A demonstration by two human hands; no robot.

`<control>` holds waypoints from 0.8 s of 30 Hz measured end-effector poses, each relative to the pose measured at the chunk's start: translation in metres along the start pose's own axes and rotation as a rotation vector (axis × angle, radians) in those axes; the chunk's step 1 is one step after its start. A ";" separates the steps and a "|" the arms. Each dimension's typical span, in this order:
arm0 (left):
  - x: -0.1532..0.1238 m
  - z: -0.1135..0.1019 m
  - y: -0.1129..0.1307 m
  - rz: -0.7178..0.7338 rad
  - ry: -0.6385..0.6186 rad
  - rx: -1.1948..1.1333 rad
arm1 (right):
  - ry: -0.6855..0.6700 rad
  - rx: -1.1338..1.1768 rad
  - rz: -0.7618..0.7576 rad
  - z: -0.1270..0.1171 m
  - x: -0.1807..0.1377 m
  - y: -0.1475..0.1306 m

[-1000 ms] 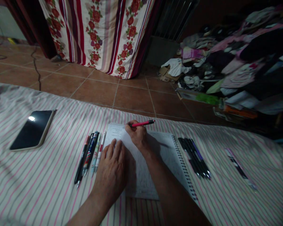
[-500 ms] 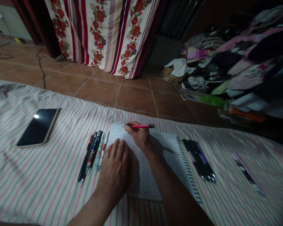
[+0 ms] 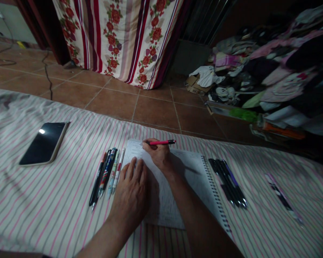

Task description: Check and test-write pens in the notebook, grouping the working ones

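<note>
A spiral notebook (image 3: 193,179) lies on the striped bed sheet, its wire binding along the right side and faint writing near the top of the page. My right hand (image 3: 158,154) is closed around a red and black pen (image 3: 161,142), held nearly level above the upper page. The pen's tip is hidden by my fingers. Flat on the page's left part rests my left hand (image 3: 131,188), fingers stretched out and holding nothing. Just left of it lies a row of several patterned pens (image 3: 107,172). Right of the binding sits a group of dark pens (image 3: 228,184).
A phone (image 3: 43,144) lies at the left on the striped sheet (image 3: 56,193). One more pen (image 3: 284,199) is at the far right. Beyond the bed are a tiled floor (image 3: 153,107), a flowered curtain (image 3: 126,43) and a heap of clothes (image 3: 274,75).
The pen in my right hand has tilted slightly, its back end rising and shifting a little left. My left hand stays in place on the page.
</note>
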State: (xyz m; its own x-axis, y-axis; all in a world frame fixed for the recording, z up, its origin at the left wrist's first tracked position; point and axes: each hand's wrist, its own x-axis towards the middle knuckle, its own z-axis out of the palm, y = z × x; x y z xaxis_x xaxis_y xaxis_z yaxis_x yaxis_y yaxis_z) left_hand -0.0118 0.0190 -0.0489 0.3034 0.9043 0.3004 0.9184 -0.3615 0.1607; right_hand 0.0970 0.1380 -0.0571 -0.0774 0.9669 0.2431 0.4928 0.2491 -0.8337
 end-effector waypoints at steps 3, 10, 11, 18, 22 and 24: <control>0.000 0.000 0.000 0.004 0.000 0.004 | -0.005 -0.025 0.008 -0.001 0.000 -0.004; 0.001 0.000 0.000 0.003 -0.010 0.020 | -0.031 -0.043 0.012 0.000 0.001 -0.005; 0.001 -0.001 0.000 0.004 -0.013 0.020 | -0.040 -0.041 0.008 0.000 0.001 -0.005; 0.000 0.001 -0.001 0.007 -0.014 0.025 | -0.030 -0.076 -0.007 -0.001 -0.001 -0.003; -0.001 0.003 -0.002 0.013 -0.007 0.026 | 0.119 0.045 0.059 0.001 0.000 -0.001; -0.001 0.003 -0.002 0.011 -0.001 0.029 | 0.182 0.149 0.043 0.000 0.001 0.001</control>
State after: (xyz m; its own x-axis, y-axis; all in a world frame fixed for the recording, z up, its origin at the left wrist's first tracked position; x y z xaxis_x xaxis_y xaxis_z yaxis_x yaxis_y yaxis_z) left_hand -0.0134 0.0193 -0.0521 0.3139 0.9003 0.3014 0.9218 -0.3650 0.1302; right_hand 0.0969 0.1388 -0.0578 0.1052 0.9541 0.2803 0.3575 0.2267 -0.9060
